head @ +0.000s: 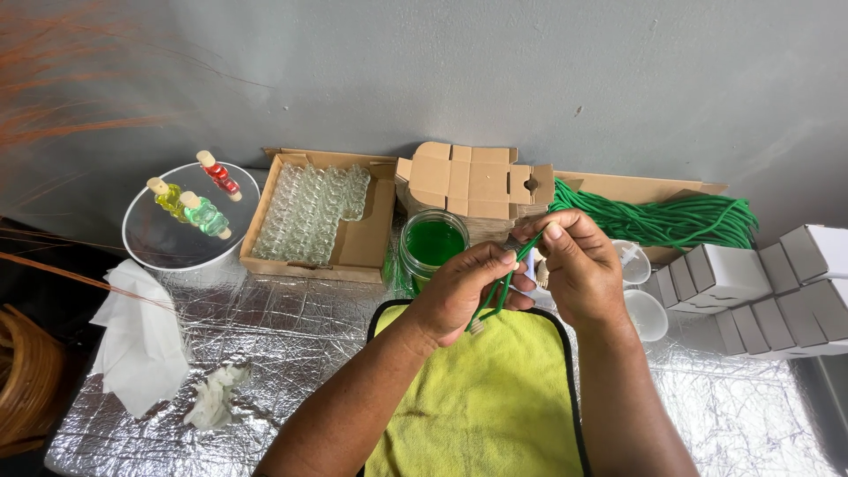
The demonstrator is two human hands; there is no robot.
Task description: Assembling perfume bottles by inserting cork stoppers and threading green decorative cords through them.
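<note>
Both my hands meet above a yellow cloth (481, 397) with a black border. My left hand (459, 291) pinches a thin green cord (495, 296) that hangs down in a loop towards the cloth. The cord's upper end sits between the fingers of my right hand (579, 269), which also seems to hold a small pale object against its palm. Just behind the hands stands a glass jar of green liquid (433, 243).
A cardboard box of several small clear bottles (309, 212) sits at the back left beside a round mirror tray (190, 221) with three coloured corked bottles. Folded cardboard boxes (473, 181), a pile of green cord (671, 221), white boxes (768, 283) and white cups (645, 314) lie right. Crumpled tissue (141, 340) lies left.
</note>
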